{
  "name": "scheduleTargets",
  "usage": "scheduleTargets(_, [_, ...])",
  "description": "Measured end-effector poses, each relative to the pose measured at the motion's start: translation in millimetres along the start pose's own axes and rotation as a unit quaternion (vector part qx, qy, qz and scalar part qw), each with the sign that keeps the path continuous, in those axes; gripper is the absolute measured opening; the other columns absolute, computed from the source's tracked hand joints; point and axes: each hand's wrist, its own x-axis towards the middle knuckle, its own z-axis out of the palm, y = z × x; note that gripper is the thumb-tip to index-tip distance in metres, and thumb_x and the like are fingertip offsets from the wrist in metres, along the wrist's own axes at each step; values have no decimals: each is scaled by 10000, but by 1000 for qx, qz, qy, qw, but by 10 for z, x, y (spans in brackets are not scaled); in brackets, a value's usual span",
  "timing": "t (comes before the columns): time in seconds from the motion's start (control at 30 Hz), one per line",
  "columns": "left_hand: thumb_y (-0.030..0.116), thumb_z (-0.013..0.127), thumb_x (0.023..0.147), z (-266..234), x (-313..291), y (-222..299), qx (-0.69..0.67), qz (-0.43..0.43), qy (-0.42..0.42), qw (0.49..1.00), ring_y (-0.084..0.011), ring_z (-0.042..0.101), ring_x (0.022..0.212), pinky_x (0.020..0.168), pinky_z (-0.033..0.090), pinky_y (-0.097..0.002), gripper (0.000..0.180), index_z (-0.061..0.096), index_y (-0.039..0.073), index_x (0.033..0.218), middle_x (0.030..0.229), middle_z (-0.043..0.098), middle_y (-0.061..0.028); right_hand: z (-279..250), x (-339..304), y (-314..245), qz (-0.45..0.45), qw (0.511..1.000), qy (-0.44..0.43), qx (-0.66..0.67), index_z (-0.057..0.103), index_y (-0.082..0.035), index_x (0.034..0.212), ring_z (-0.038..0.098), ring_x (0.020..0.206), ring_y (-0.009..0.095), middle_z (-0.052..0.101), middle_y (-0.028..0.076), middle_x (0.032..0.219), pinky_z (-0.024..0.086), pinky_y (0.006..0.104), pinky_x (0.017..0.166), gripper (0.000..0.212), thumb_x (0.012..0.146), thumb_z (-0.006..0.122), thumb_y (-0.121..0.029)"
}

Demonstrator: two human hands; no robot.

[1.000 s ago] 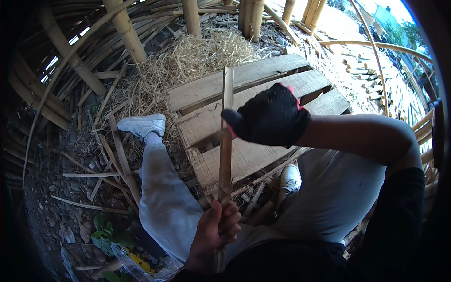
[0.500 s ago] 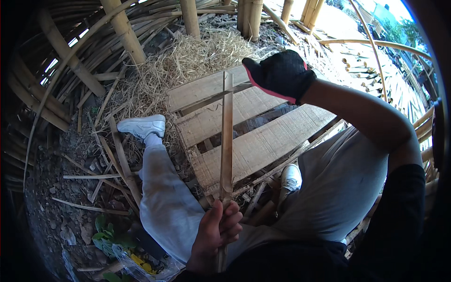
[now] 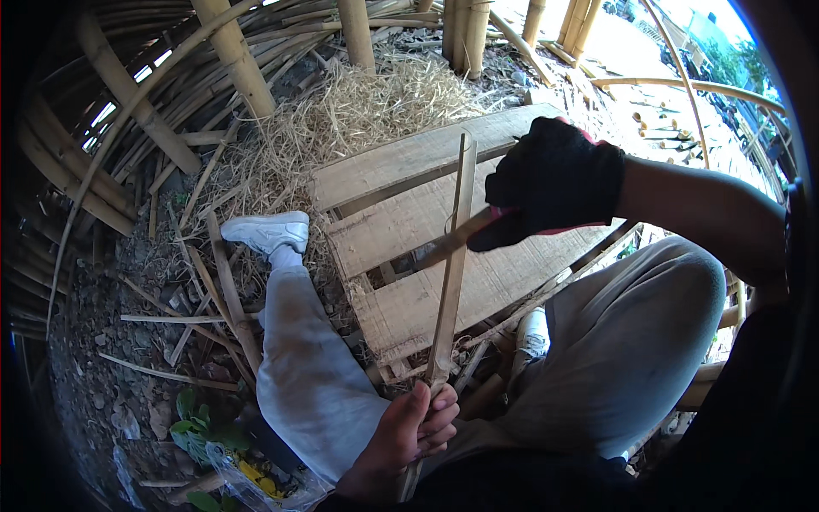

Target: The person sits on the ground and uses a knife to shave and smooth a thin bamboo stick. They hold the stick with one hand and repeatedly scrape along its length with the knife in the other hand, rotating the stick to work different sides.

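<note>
My bare left hand [image 3: 418, 431] is wrapped round the lower part of a long split bamboo strip [image 3: 446, 320]. The strip rises away from me, leaning slightly right, over a slatted wooden platform [image 3: 512, 264]. A dark glove with red trim covers my right hand [image 3: 554, 183], whose fingers are closed on a knife. Its handle is hidden in the glove, while the blade [image 3: 475, 228] slants down to the left across the strip's middle. Whether the edge is cutting into the bamboo cannot be made out.
Beyond the platform lies a heap of pale shavings [image 3: 375, 107]. Bamboo posts [image 3: 235, 55] stand behind it. My left shoe [image 3: 266, 232] is beside the platform, near loose bamboo pieces [image 3: 232, 299]. Cut bamboo poles [image 3: 665, 132] lie in sunlight at far right.
My right hand has come nearer and lower, bringing the blade from near the strip's far end to its middle. The strip's far end now leans further right.
</note>
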Motion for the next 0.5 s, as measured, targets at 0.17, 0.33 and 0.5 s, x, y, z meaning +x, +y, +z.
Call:
scheduleTargets(0.17, [626, 451, 1024, -37, -52, 18, 3, 16, 31, 999, -23, 212, 442, 405, 181, -209, 518, 394, 128, 891, 609, 284, 80, 115, 89, -315, -19, 992, -84, 95, 713, -172, 722, 684, 616, 274, 658, 74, 645, 521, 399, 588, 621, 909, 529, -735])
scheduleTargets(0.33, [601, 446, 1039, -15, -68, 74, 16, 39, 87, 995, -20, 208, 446, 411, 175, -212, 494, 398, 129, 900, 614, 282, 82, 111, 457, -120, 88, 988, -106, 76, 722, -152, 739, 683, 638, 302, 668, 93, 660, 547, 387, 602, 668, 951, 467, -733])
scheduleTargets(0.5, [598, 449, 1040, -34, -59, 5, 23, 38, 47, 998, -17, 203, 450, 409, 175, -214, 492, 400, 126, 910, 617, 275, 84, 141, 394, -114, 31, 989, -132, 59, 754, -167, 825, 677, 647, 318, 689, 96, 699, 544, 402, 654, 675, 968, 416, -734])
